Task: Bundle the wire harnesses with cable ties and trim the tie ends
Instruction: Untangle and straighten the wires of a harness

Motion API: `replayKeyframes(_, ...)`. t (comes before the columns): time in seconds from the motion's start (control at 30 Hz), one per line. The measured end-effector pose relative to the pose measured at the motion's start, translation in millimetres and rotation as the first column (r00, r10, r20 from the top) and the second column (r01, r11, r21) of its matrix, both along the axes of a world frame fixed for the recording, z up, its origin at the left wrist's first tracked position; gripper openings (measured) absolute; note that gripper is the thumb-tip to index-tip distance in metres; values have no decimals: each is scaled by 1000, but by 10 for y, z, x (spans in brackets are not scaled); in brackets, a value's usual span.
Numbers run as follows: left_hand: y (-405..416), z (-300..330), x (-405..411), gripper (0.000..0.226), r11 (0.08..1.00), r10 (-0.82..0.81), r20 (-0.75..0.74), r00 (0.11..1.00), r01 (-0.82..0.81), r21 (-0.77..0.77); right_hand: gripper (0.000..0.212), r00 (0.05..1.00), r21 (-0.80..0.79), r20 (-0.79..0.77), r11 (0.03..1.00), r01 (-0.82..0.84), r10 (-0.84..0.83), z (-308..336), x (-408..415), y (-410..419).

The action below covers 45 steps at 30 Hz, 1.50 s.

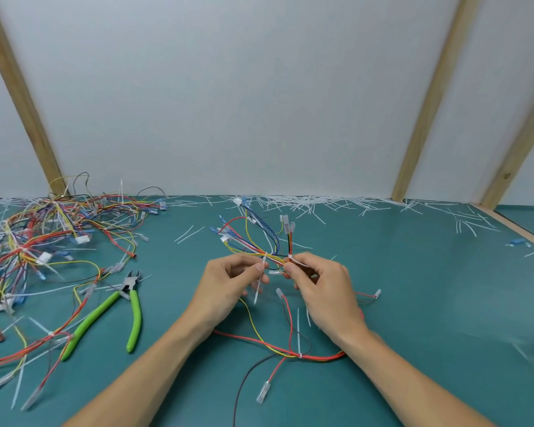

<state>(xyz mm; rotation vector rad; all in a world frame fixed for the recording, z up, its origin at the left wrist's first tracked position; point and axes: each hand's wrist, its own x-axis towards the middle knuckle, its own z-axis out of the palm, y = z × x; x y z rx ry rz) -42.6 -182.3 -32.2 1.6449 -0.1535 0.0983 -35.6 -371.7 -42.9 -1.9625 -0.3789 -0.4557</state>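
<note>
Two hands meet over the middle of the bench (413,288), and both are clamped on the same wire harness (253,238). Your left hand (228,282) pinches the bundle between thumb and fingertips right at a white cable tie (257,288), whose long untrimmed tail hangs down below your fingers. Your right hand (321,285) grips the bundle just beside it, fingers curled round a second cable tie (296,261) with a short tail sticking out sideways. Beyond your hands the harness fans out toward the back edge in blue, yellow, red and black leads ending in white connectors. Its other leads trail under your wrists toward the near edge, where a third cable tie (299,334) stands up untrimmed from the red and yellow wires.

Your green-handled cutters (117,309) lie left of your left forearm, jaws pointing toward the back edge and handles spread. A heap of harnesses (43,241) fills the left side of the bench up to the back left corner. Cut tie ends (305,204) lie scattered thickly along the back edge.
</note>
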Motion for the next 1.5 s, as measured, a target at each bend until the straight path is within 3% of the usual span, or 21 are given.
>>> replayKeyframes(0.33, 12, -72, 44, 24, 996, 58, 87, 995, -64, 67, 11, 1000, 6, -19, 1000, 20, -20, 22, -6, 10)
replayKeyframes(0.5, 12, -90, 56, 19, 992, 98, 87, 991, -105, 70, 14, 999, 2, -42, 1000, 22, -21, 23, 0, 7)
replayKeyframes(1.0, 31, -104, 73, 11, 990, 132, 83, 988, -135, 32, 20, 978, 297, -204, 955, 15, 49, 52, 64, -40)
replayKeyframes(1.5, 38, -33, 34, 34, 982, 185, 121, 975, -188, 7, 18, 985, 203, -171, 978, 48, -13, 39, 59, -28)
